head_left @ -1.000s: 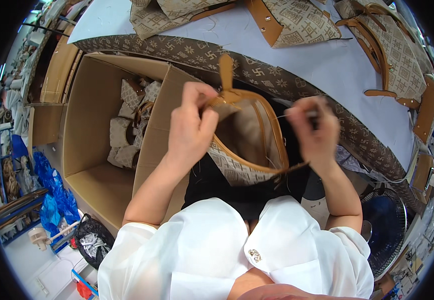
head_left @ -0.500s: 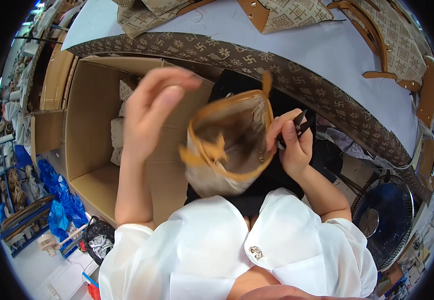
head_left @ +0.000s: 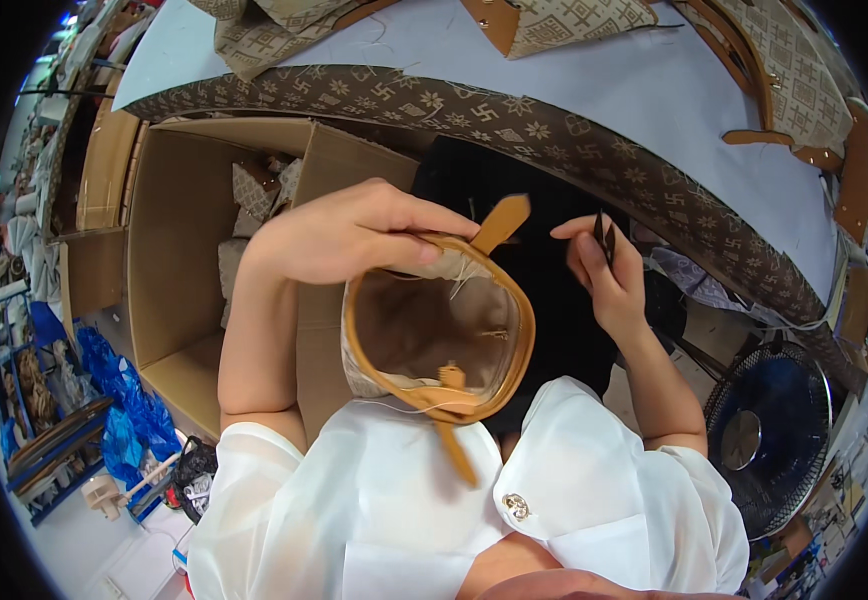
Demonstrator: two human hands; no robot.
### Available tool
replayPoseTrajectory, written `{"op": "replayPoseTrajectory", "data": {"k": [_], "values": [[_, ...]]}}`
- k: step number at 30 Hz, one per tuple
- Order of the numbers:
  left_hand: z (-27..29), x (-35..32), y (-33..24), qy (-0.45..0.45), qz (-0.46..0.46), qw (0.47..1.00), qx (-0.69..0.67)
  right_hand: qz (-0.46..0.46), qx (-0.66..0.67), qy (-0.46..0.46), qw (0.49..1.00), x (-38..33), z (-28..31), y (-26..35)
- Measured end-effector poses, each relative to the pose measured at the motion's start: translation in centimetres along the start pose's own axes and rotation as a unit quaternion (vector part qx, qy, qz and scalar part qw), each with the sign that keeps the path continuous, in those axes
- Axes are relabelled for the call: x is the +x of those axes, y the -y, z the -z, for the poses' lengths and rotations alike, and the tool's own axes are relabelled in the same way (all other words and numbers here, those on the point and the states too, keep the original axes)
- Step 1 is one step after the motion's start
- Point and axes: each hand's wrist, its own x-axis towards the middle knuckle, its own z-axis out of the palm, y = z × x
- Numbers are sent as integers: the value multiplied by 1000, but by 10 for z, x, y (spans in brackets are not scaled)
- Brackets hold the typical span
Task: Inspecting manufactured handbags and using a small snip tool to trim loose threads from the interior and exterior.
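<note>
A small bag (head_left: 529, 335) of beige fabric with tan leather trim hangs in front of my chest, its mouth facing up toward me. My left hand (head_left: 354, 232) pinches its far rim, thumb inside and fingers outside. One tan strap tab (head_left: 503, 222) sticks out at the far edge, and another strap tab (head_left: 456, 455) points down at the near side. Loose pale threads lie along the rim. To the right, apart from the bag, my right hand (head_left: 612, 285) is closed around black thread snips (head_left: 604, 238), with their points upward and its index finger extended.
A large open cardboard box (head_left: 179, 240) stands at the left with patterned fabric pieces (head_left: 254, 195) inside. Ahead is a table (head_left: 594, 85) with a patterned brown edge, bearing bag parts (head_left: 799, 70). A black fan (head_left: 766, 440) stands at the right, with blue plastic bags (head_left: 119, 390) at the left.
My left hand has come down from the air and taken hold of the bag's far rim. My right hand has let go of the bag and moved right, keeping the snips. The bag has turned.
</note>
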Motion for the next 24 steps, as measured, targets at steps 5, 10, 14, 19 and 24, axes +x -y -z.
{"op": "replayPoseTrajectory", "data": {"k": [5, 10, 14, 19, 24], "values": [[-24, 8, -13, -63, 77, 979, 180, 238, -264, 43, 934, 5, -6, 34], [-24, 15, -13, -69, 116, 976, 174, 331, -391, 55, 857, 7, -18, 14], [-24, 16, -9, -74, 113, 978, 161, 338, -393, 47, 854, 10, -24, 9], [-25, 17, -4, -87, 93, 981, 143, 325, -384, 74, 861, 12, -23, 8], [-26, 18, -17, -77, 136, 977, 142, 328, -370, 68, 866, 11, -14, 9]]}}
